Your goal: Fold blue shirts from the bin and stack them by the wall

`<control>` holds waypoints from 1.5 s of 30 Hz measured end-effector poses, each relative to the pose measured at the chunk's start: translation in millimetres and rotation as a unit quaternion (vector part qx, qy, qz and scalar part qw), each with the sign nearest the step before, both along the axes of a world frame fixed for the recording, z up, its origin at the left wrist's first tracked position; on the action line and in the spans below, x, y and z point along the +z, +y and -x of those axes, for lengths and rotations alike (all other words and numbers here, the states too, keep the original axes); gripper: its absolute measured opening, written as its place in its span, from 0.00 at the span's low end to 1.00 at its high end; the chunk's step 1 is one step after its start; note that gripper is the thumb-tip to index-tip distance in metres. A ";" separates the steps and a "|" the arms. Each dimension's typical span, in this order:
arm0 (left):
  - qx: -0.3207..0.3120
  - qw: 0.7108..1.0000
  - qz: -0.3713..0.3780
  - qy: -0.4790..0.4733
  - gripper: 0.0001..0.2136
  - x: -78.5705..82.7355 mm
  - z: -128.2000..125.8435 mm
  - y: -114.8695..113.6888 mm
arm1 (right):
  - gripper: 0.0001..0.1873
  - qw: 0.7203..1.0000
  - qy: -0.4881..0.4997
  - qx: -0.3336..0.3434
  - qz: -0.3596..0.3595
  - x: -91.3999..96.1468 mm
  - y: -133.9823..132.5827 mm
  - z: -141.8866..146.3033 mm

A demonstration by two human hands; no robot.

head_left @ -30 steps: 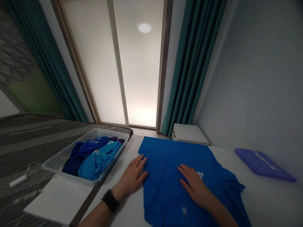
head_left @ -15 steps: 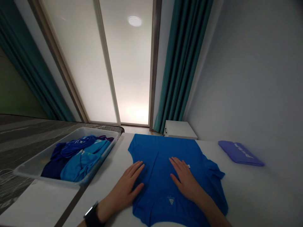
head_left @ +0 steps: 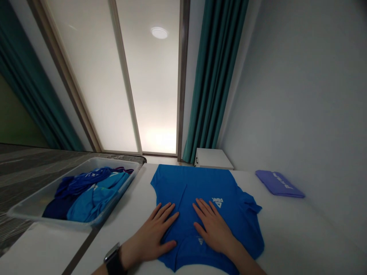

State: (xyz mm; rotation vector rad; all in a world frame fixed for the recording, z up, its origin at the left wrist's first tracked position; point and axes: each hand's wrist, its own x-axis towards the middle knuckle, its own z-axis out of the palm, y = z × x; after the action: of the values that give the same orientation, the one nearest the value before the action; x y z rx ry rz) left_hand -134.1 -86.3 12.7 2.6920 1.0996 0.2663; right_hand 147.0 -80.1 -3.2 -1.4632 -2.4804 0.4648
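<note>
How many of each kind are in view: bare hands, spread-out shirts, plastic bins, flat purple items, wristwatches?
Left hand and right hand: 2
Spread blue shirt: 1
Plastic bin: 1
Flat purple item: 1
Wristwatch: 1
Total: 6

Backlit frosted-glass sliding doors point(head_left: 155, 91) in brown frames fill the upper centre, glowing brightest low in the right-hand panel, where a round white light point(head_left: 159, 33) shows higher up. Teal curtains point(head_left: 213, 76) hang on both sides. A plain grey wall point(head_left: 301, 95) takes the upper right; a low white cabinet point(head_left: 215, 158) stands at centre, and a streaked dark-grey mattress point(head_left: 25, 166) lies at left.
</note>
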 end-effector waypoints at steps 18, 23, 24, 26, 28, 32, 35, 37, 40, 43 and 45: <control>-0.112 0.992 0.008 -0.065 0.16 41.8 -165.1 83.0 | 0.19 0.926 0.235 -0.234 -0.181 -16.0 21.0 -119.4; -0.099 0.990 0.025 -0.098 0.13 35.9 -225.9 99.4 | 0.18 0.908 0.233 -0.281 -0.204 -21.8 21.1 -169.2; -0.086 0.990 0.028 -0.107 0.13 34.2 -238.9 102.6 | 0.18 0.905 0.235 -0.287 -0.207 -22.6 21.5 -175.7; -0.061 0.990 0.029 -0.124 0.13 30.7 -263.4 109.8 | 0.17 0.901 0.238 -0.292 -0.213 -24.8 22.2 -185.6; -0.040 0.990 0.029 -0.131 0.13 26.4 -284.2 117.7 | 0.17 0.903 0.236 -0.288 -0.214 -28.4 23.2 -192.8; -0.021 0.990 0.041 -0.131 0.14 13.3 -311.0 130.7 | 0.18 0.909 0.223 -0.288 -0.205 -35.9 28.1 -204.2; -0.034 0.989 0.052 -0.132 0.14 0.2 -318.2 132.9 | 0.19 0.917 0.209 -0.282 -0.190 -34.0 35.9 -212.3; -0.046 0.986 0.059 -0.152 0.14 -7.9 -318.5 131.7 | 0.21 0.924 0.201 -0.277 -0.169 -27.8 44.3 -217.1; -0.041 0.974 0.072 -0.211 0.14 -16.0 -316.2 130.3 | 0.19 0.935 0.192 -0.267 -0.129 -16.3 61.6 -221.4; -0.039 0.961 0.093 -0.256 0.12 -17.9 -313.7 132.0 | 0.16 0.940 0.194 -0.258 -0.110 -9.9 78.4 -220.5; -0.043 0.952 0.118 -0.280 0.11 -17.5 -312.6 133.9 | 0.16 0.939 0.198 -0.260 -0.106 -9.4 84.1 -217.5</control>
State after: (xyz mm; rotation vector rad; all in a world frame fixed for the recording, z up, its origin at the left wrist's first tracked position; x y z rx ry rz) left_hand 178.5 47.6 -4.8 2.2304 0.7774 0.7718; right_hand 364.5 4.1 -12.5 -1.6567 -1.6915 0.3310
